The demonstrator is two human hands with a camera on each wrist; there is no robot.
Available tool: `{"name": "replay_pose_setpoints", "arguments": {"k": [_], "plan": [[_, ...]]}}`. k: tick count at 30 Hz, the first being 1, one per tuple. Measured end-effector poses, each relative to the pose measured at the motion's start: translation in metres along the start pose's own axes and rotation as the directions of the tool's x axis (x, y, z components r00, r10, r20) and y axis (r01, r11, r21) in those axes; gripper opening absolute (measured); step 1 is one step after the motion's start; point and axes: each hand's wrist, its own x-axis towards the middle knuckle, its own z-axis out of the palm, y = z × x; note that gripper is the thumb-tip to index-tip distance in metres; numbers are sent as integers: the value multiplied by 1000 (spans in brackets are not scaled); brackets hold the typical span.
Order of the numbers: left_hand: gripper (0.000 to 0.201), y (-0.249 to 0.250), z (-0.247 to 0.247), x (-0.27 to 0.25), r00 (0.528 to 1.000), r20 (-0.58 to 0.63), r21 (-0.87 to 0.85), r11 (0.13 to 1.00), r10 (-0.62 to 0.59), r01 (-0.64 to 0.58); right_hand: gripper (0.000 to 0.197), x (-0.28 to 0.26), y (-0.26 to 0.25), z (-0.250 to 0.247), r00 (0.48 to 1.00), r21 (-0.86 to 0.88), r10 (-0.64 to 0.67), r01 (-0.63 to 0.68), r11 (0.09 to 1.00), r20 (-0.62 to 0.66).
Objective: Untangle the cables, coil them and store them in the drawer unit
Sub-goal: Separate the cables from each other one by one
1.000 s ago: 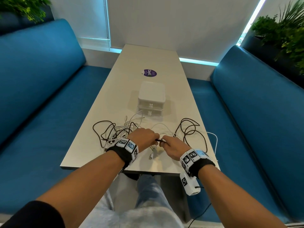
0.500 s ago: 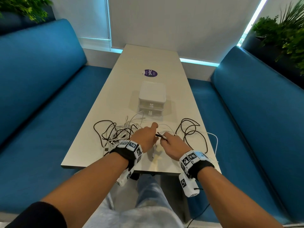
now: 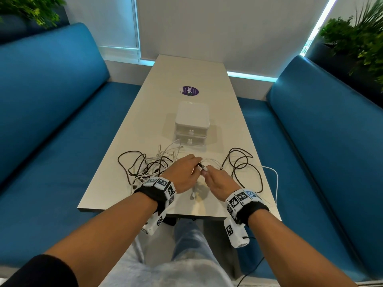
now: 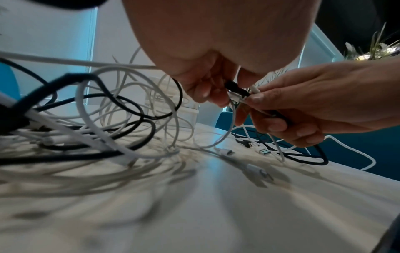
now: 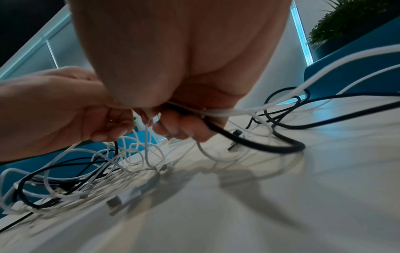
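Table (image 3: 186,75): long, pale, matte top running away toward the far wall.
Benches (image 3: 51,96): blue padded seats with backrests, one along each long side of the table.
Wall (image 3: 217,27): plain white, behind the table's far end.
Light: thin cyan strip (image 3: 251,76) at the wall's foot.
Plants (image 3: 356,38): green foliage above both backrests.

Drawer unit (image 3: 191,123): we cannot see its contents. Tangled cables (image 4: 103,119): near-left strands blurred; which plug belongs to which, untraceable.
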Motion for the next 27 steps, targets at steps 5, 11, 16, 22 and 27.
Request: {"name": "replay_pose_setpoints", "arguments": {"k": [5,11,16,22,27], "plan": [[32,3,-1,0,1000,-4,9,1000,27,-27,15,3,0,0,1000,-4,-22,22,1000,2],[32,1,-3,1,995,-74,10,998,69,-69,21,4,-5,0,1000,-23,-2,2,1000,-10],[24,-2,-3,3,992,-84,23,995,98,-97,22,5,-4,3,1000,25,17,-17,1000,-10],[29,2,-8,-4,997,-35,67,996,63,-61,26,5,-4,6,997,56,46,-50,997,66],[7,-1,-16,-16,1000,-8,79,997,-13,13,18,2,-9,7,996,150,36,-48,988,83]]}}
